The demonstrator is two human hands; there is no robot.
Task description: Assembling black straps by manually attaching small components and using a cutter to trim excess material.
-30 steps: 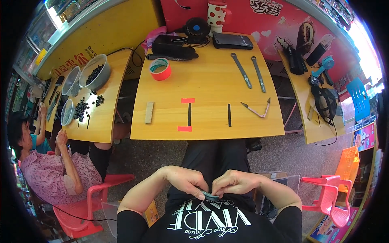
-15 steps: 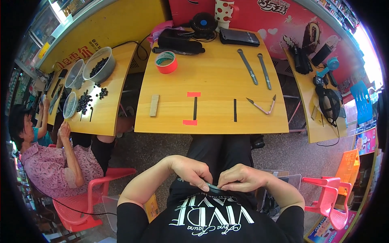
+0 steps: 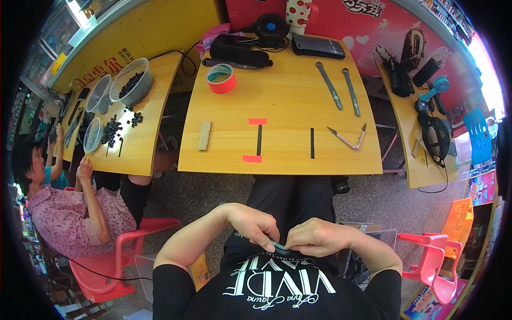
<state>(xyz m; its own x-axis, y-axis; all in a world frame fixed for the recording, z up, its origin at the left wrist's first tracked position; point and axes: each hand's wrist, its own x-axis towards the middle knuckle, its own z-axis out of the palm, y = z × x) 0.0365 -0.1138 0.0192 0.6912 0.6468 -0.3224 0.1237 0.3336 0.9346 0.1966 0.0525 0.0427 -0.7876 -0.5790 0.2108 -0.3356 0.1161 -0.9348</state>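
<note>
Close in front of my shirt, my left hand (image 3: 255,226) and my right hand (image 3: 316,236) meet with fingertips pinched together. Between them is a small, dark grey-green curved piece (image 3: 279,247), mostly covered by the fingers; its kind is not clear. Ahead on the wooden table (image 3: 288,101) lies a thin black strip (image 3: 260,140), with red tape (image 3: 258,121) at its far end and more at its near end. To its right are a second black strip (image 3: 312,143) and a V-shaped tool with dark tips (image 3: 352,142). A beige block (image 3: 205,136) lies to the left.
A red tape roll (image 3: 221,79), two long grey flat pieces (image 3: 329,85), a black fan (image 3: 270,29) and a dark pouch (image 3: 318,47) lie farther back. At the left, a seated person (image 3: 80,208) works beside tubs (image 3: 131,82) of black pieces. A pink chair (image 3: 426,256) stands right.
The view has shifted slightly, so the table sits a little higher and farther right. Both hands keep their pinch on the small piece, with barely any movement.
</note>
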